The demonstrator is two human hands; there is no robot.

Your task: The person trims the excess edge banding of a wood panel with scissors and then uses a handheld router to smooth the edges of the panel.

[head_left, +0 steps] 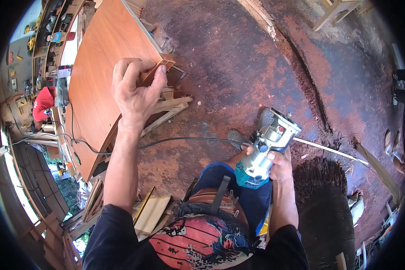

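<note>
My left hand (137, 92) is at the near right corner of a large reddish-brown wooden panel (101, 58). Its fingers are bent and the thumb is closed against the panel's edge. What lies between the fingertips is partly hidden. In my right hand (281, 165) is a power router (261, 164) with a metal body and a teal end cap, held tilted above my right leg. Its base plate points away from me, toward the floor. A black power cord (184, 139) runs from the router leftward, passing under my left forearm and across the panel.
Beneath the panel are wooden supports (168, 112) and clamps (180, 71). A dark, rough slab (321, 211) lies at my right, beside a leaning timber (380, 173). A long crack (308, 83) crosses the floor. At far left is a person in a red shirt (44, 103).
</note>
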